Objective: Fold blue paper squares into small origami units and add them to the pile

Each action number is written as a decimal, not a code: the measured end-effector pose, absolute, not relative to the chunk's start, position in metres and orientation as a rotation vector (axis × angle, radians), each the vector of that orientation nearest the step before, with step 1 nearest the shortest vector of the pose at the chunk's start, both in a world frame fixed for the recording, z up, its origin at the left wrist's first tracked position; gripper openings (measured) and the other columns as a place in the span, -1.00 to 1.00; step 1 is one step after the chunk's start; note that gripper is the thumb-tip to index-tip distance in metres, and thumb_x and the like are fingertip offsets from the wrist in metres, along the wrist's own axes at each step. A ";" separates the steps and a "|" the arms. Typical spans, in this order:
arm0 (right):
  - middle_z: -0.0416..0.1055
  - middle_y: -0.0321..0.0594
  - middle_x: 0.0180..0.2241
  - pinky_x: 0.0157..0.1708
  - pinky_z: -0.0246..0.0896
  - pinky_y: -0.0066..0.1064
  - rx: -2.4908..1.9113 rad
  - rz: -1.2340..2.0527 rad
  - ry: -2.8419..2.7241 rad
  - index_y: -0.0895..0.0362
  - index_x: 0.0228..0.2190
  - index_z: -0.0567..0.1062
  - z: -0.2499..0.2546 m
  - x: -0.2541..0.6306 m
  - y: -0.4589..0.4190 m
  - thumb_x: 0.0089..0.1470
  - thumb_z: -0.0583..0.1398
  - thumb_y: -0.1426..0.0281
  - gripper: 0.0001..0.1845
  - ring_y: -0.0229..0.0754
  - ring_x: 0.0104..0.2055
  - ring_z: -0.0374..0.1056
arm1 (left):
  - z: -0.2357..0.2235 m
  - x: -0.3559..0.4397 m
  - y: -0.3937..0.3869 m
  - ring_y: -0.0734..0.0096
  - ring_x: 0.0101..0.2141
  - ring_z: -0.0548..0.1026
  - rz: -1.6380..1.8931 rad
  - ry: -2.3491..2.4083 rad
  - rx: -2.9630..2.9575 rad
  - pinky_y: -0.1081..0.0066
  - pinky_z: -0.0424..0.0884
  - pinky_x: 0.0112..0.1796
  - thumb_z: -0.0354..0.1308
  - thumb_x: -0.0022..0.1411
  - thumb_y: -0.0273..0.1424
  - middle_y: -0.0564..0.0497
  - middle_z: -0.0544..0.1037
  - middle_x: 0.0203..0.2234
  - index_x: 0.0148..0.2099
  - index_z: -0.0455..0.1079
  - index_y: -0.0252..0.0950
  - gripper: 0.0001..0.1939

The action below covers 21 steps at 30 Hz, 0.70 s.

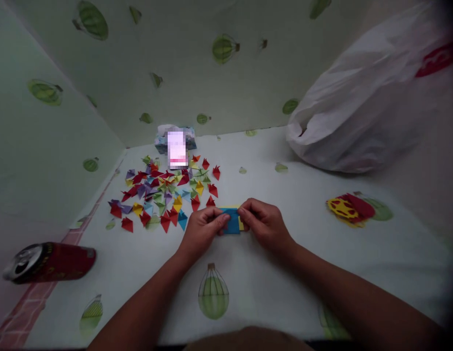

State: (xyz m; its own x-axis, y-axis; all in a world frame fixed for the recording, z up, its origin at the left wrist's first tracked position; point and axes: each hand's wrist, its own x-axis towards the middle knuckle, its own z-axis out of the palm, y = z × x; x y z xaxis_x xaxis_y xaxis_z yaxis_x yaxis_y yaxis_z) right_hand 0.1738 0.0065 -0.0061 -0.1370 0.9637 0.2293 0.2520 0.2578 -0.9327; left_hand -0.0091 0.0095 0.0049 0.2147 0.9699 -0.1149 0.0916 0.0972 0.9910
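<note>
In front of me, between both hands, is a small blue sheet of paper (232, 223), with yellow paper (241, 225) showing behind its upper and right edges. My left hand (208, 225) is closed on the blue paper's left side, thumb on top. At the upper right edge, my right hand (263, 220) pinches the paper between thumb and fingertips. Just beyond my left hand lie many small folded paper pieces (169, 218) in red, yellow, green, purple and blue, spread over the white tabletop (255, 190).
Behind the folded pieces, a blurred lit phone screen (177, 148) leans by a tissue box (191, 138). A red drink can (62, 262) stands at the left. Yellow and red paper cut-outs (345, 209) lie on the right, below a large white plastic bag (343, 112).
</note>
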 end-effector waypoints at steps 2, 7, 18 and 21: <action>0.35 -0.31 -0.62 -0.50 0.16 -0.39 -1.138 1.003 -1.571 0.10 -0.52 0.41 -0.007 0.174 0.007 0.23 0.17 0.22 -0.67 -0.26 -0.56 0.24 | 0.003 -0.009 0.009 0.55 -0.58 0.33 0.955 1.139 1.271 0.48 0.26 -0.47 0.31 0.12 -0.22 0.09 0.44 -0.63 -0.51 0.41 -0.33 -0.69; 0.38 -0.31 -0.50 -0.47 0.27 -0.37 -0.974 1.255 -1.326 0.12 -0.39 0.45 -0.009 0.174 0.012 0.28 0.14 0.16 -0.68 -0.27 -0.54 0.32 | 0.001 -0.008 0.009 0.62 -0.60 0.31 1.021 1.063 0.966 0.52 0.25 -0.48 0.41 0.04 -0.17 0.10 0.45 -0.61 -0.47 0.41 -0.34 -0.64; 0.41 -0.28 -0.29 -0.34 0.34 -0.38 -0.777 1.481 -1.312 0.08 -0.35 0.55 -0.007 0.170 0.010 0.10 0.32 0.29 -0.87 -0.28 -0.40 0.42 | 0.003 -0.001 0.001 0.63 -0.61 0.25 0.712 0.781 0.672 0.54 0.19 -0.55 0.44 0.02 -0.14 0.12 0.35 -0.59 -0.41 0.37 -0.33 -0.59; 0.37 -0.34 -0.45 -0.45 0.23 -0.43 -0.837 1.488 -1.251 0.12 -0.42 0.47 -0.009 0.170 0.011 0.08 0.32 0.28 -0.80 -0.33 -0.49 0.31 | 0.001 -0.004 0.002 0.56 -0.55 0.32 0.844 0.959 0.948 0.49 0.27 -0.46 0.29 0.19 -0.07 0.08 0.41 -0.53 -0.34 0.42 -0.33 -0.61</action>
